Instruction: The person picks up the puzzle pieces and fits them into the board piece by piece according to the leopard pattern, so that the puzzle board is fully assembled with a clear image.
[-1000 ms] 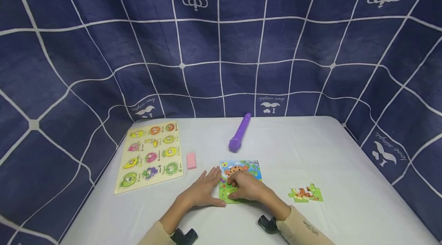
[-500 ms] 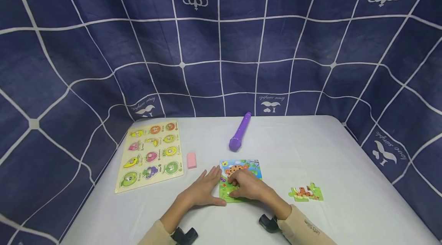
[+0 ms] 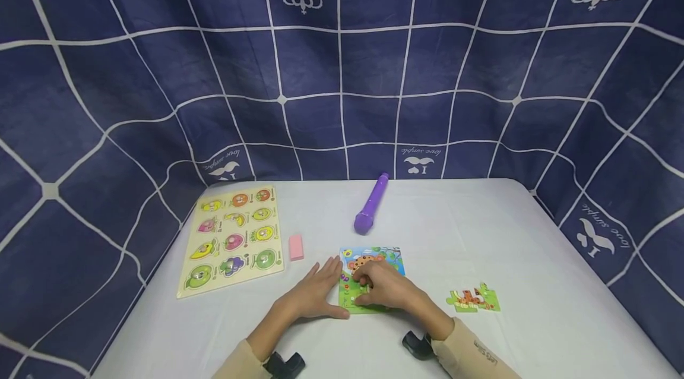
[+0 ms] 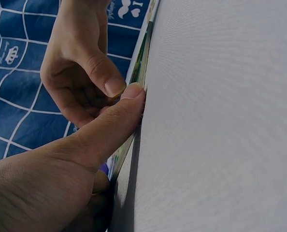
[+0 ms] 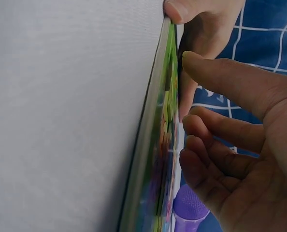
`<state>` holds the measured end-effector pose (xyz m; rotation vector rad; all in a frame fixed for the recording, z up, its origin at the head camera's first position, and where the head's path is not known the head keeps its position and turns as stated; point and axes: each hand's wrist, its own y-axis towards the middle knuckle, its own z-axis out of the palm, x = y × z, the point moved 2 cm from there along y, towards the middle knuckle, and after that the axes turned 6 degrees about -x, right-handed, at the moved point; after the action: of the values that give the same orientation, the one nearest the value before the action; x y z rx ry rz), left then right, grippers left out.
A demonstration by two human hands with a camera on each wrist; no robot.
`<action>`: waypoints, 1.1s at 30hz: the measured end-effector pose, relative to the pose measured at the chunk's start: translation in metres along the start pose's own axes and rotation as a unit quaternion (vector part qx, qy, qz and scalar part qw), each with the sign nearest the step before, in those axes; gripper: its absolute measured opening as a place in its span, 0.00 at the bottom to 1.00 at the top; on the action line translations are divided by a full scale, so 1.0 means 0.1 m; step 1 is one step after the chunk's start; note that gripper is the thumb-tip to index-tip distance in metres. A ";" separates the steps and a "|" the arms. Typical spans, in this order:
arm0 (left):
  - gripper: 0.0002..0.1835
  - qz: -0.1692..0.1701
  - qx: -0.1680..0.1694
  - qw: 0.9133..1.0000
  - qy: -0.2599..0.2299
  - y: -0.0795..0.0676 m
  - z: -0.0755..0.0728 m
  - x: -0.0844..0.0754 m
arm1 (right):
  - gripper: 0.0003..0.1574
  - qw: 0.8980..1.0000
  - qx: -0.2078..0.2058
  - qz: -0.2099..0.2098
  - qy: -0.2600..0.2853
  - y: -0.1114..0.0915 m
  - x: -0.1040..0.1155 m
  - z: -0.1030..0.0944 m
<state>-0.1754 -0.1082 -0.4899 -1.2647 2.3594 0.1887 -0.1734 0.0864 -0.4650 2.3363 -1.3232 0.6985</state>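
A small cartoon jigsaw puzzle board (image 3: 392,256), showing a spotted animal on green and blue, lies flat in front of me. My left hand (image 3: 312,296) rests along its left side, fingers straight, and the thumb (image 4: 114,121) touches the board's near edge. Over the puzzle is my right hand (image 3: 389,287), covering much of its middle and right. Its fingers (image 5: 230,133) are loosely bent, with thumb apart and fingertips right at the puzzle surface; no piece shows between them. To the right, several loose jigsaw pieces (image 3: 469,299) lie clustered on the table.
A wooden fruit puzzle board (image 3: 247,260) lies at the left of the white table (image 3: 438,218). Between it and the jigsaw is a pink block (image 3: 296,248). A purple toy microphone (image 3: 371,207) lies farther back, before a blue gridded curtain (image 3: 369,64).
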 end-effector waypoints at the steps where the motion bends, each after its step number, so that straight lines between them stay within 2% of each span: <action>1: 0.62 0.000 0.000 1.000 0.000 0.00 0.00 0.00 | 0.28 1.000 0.000 -0.001 -0.001 0.00 0.00 0.00; 20: 0.63 0.003 -0.007 1.000 0.002 0.01 0.03 0.03 | 0.31 1.000 -0.003 -0.009 -0.014 -0.11 -0.08 -0.12; 27: 0.63 0.006 -0.012 1.000 0.002 0.00 0.02 0.02 | 0.35 1.000 0.012 -0.015 0.008 -0.23 -0.19 -0.27; 33: 0.64 0.008 -0.012 1.000 0.006 0.00 0.02 0.02 | 0.37 1.000 0.005 -0.008 0.001 -0.40 -0.34 -0.40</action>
<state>-0.1758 -0.1090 -0.4931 -1.2615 2.3856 0.2165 -0.1633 0.1514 -0.4550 2.3504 -1.3024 0.7059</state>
